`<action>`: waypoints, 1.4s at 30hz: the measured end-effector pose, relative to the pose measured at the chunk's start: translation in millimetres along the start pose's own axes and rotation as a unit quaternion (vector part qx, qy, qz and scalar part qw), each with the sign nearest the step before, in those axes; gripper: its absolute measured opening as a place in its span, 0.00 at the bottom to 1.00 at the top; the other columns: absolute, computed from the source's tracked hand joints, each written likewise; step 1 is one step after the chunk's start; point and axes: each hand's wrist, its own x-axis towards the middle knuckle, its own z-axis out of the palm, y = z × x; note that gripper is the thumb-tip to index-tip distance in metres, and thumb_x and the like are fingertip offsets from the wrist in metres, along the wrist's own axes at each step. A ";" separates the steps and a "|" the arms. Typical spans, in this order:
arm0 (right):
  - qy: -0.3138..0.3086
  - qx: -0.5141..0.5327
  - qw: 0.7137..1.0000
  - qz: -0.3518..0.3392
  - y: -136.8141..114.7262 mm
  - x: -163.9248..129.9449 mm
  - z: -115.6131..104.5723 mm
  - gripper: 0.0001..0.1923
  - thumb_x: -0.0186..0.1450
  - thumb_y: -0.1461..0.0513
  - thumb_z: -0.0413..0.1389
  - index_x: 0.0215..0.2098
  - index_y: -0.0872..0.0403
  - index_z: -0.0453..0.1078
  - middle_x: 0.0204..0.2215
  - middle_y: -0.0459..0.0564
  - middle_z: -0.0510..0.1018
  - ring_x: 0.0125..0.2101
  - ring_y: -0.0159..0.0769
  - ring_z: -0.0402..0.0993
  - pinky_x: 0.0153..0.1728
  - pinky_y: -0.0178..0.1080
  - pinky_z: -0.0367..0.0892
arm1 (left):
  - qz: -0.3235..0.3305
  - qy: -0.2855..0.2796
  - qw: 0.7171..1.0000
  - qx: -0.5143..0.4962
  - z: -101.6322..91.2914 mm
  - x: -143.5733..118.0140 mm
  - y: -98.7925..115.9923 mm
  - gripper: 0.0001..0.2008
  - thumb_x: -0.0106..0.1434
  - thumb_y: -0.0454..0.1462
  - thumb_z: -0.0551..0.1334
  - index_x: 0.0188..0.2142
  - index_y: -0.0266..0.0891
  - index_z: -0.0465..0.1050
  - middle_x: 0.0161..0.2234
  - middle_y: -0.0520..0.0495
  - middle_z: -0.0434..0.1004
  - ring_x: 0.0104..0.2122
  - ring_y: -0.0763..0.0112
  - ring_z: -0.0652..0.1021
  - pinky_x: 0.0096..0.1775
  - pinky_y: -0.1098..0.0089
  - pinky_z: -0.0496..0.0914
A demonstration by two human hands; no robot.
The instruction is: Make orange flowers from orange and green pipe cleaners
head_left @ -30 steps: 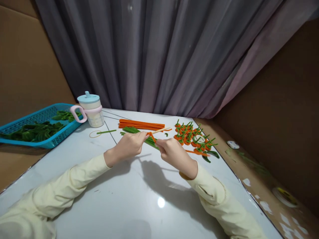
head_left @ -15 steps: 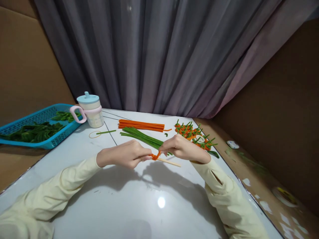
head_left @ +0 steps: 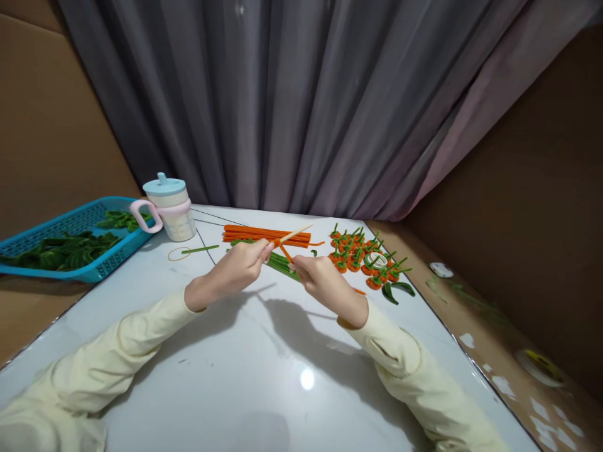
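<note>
A pale wooden stick slants up and away from my left hand, which is closed on its near end. Around the stick there, an orange pipe cleaner is wound in a few turns. Its stretch between the hands is taut, and my right hand pinches it; an orange tail pokes out below that hand. Behind the hands lie a bundle of green pipe cleaners, partly covered, and a bundle of orange pipe cleaners.
Several small orange pieces with green stems and a white tape roll lie at the right. A lidded cup and a blue basket with green pieces stand left. Paper scraps lie beyond the table's right edge.
The stick has swung from pointing right and toward me to pointing up and away. Both hands have shifted slightly, the right one lower and left, drawing the orange pipe cleaner downward.
</note>
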 end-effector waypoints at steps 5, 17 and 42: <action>-0.069 -0.249 0.962 -0.084 -13.5 -11.3 -11.2 0.11 0.60 0.75 0.47 0.33 0.58 0.68 0.25 0.50 0.73 0.24 0.32 0.66 0.22 0.37 0.42 | 0.013 -0.088 0.978 0.189 6.0 -4.2 3.6 0.11 0.66 0.32 0.46 0.28 0.38 0.61 0.19 0.52 0.62 0.17 0.70 0.63 0.22 0.69 0.50; -0.140 0.190 0.950 -0.203 43.3 10.1 -22.4 0.14 0.67 0.63 0.48 0.28 0.59 0.72 0.18 0.45 0.71 0.21 0.27 0.65 0.26 0.29 0.59 | 0.080 -0.370 0.895 -0.234 -12.6 -0.5 2.9 0.19 0.68 0.44 0.47 0.22 0.38 0.53 0.18 0.57 0.51 0.19 0.77 0.55 0.22 0.73 0.52; -0.087 -0.316 0.935 -0.138 -5.9 -6.2 -17.4 0.10 0.66 0.72 0.46 0.33 0.59 0.68 0.27 0.53 0.73 0.28 0.37 0.68 0.25 0.35 0.53 | 0.047 -0.134 0.977 0.159 2.2 -5.5 7.2 0.13 0.63 0.33 0.49 0.22 0.39 0.58 0.15 0.52 0.56 0.15 0.72 0.57 0.22 0.68 0.46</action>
